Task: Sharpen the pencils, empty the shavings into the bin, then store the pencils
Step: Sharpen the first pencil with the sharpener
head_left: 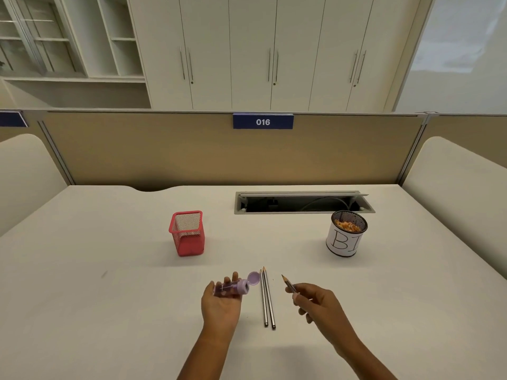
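Note:
My left hand lies palm up and holds a purple sharpener whose round lid is flipped open toward the right. My right hand pinches a dark pencil near its sharpened tip, which points up and left. Two more pencils lie side by side on the white desk between my hands, tips pointing away from me. A red mesh holder stands at the back left. A black mesh cup with a white label reading "BI" stands at the back right, with orange shavings inside.
An open cable tray is sunk into the desk behind the bin. A tan partition with a blue "016" sign closes the far edge. Cream side panels flank the desk left and right.

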Demonstrator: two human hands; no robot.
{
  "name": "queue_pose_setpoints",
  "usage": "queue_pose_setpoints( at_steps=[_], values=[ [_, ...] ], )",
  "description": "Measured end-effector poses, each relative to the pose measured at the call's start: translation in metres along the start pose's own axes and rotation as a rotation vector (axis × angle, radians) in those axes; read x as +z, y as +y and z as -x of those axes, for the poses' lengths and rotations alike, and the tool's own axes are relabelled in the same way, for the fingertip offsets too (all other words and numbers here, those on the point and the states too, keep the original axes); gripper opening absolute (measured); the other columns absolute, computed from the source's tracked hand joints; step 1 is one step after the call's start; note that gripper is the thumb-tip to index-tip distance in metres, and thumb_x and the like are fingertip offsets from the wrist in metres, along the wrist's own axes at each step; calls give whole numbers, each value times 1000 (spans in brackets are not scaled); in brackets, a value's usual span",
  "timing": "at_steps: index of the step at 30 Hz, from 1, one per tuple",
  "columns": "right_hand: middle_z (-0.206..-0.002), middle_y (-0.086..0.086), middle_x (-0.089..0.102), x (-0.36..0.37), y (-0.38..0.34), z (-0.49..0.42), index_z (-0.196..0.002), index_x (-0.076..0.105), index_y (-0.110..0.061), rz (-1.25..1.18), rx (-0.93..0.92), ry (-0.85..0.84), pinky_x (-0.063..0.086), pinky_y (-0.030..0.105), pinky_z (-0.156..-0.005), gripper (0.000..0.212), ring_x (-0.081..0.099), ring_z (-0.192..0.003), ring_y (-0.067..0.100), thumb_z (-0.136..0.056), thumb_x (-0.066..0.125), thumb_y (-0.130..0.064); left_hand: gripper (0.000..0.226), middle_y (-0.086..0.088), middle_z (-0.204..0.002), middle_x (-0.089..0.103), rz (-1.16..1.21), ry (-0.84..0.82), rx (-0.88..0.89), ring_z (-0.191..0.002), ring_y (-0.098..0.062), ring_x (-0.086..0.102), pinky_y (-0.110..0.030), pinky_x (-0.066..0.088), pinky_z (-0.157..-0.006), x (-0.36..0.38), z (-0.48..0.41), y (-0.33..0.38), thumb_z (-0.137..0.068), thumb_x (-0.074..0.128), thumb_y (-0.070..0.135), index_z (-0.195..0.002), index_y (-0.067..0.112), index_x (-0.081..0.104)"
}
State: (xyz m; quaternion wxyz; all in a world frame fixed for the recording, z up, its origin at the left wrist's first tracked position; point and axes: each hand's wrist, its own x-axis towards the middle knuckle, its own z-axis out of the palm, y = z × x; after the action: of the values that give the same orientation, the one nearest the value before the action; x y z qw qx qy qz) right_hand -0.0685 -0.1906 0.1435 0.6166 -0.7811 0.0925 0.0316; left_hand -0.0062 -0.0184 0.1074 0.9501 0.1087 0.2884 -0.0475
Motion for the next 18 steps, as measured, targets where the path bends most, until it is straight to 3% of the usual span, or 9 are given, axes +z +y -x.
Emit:
queue_pose_setpoints(
  at_steps=[6, 10, 15, 18],
  values=[
    [-85, 0, 61, 2, 15, -6, -76, 59, -41, 174, -99, 160, 49, 24, -65, 33, 57, -67, 16, -83, 63, -8, 26, -13, -82, 48, -14, 45, -23, -78, -30, 57, -41, 34, -105, -4, 1, -3, -100, 30, 18, -76, 11, 39],
    [-82, -2, 56, 3, 23, -13, -75, 54, -42, 249, -106, 178, 49, 23, -65, 36, 57, -66, 14, -84, 62, -7, 20, -15, -84, 48, -3, 67, -41, -82, -28, 53, -39, 36, -103, -9, 0, -5, -98, 32, 15, -83, 8, 42],
    [-69, 2, 58, 2, 38, -27, -82, 64, -15, 83, 26, 117, 50, 14, -51, 16, 57, -50, 8, -87, 56, -3, 21, -15, -85, 48, -30, 82, -47, -83, -29, 52, -40, 36, -102, -15, -2, -8, -99, 31, 14, -85, 6, 44],
    [-64, 5, 57, 1, 45, -34, -79, 65, -10, -26, 102, 74, 51, 17, -51, 20, 56, -51, 12, -90, 51, 0, 22, -16, -86, 48, -35, 92, -50, -84, -29, 52, -40, 36, -102, -17, -2, -8, -99, 30, 14, -85, 5, 44]
  ],
)
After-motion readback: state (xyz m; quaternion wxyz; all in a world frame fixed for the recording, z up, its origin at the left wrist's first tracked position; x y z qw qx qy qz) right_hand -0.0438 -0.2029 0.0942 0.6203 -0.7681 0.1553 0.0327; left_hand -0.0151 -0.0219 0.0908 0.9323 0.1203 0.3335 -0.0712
